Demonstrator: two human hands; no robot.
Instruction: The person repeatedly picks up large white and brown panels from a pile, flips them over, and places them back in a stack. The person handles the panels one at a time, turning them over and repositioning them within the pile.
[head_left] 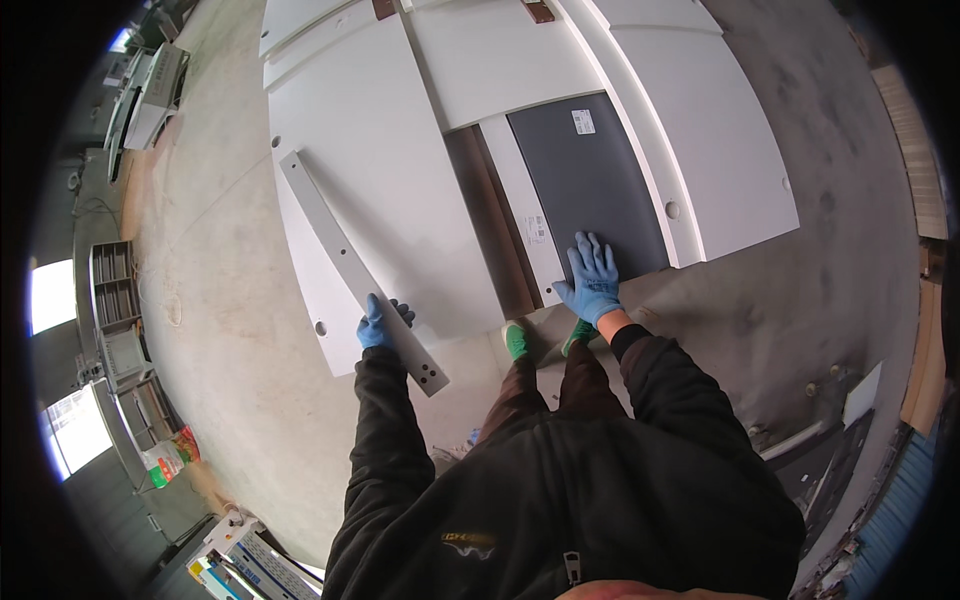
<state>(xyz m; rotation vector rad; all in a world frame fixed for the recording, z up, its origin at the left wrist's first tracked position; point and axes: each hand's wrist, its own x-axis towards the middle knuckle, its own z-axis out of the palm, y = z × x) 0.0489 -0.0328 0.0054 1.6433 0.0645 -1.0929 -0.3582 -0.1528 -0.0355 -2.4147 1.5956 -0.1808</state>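
My left hand (376, 322), in a blue glove, is closed round the lower part of a long, narrow light-grey board (336, 240) with drilled holes. The board slants over a large white panel (370, 140); whether it touches the panel I cannot tell. My right hand (592, 280), also gloved in blue, lies with fingers stretched out on the near end of a dark grey panel (575, 165), which bears a white label (583, 122). Left of that panel lies a narrow white strip (512, 170) with another label, beside a brown strip (487, 215).
More white panels (690, 130) lie to the right, stacked in steps, some with round holes near their edges. Concrete floor (220, 270) surrounds the stack. Along the left stand a rack (115, 290) and a machine (160, 90). Light boards (915, 150) line the right rim.
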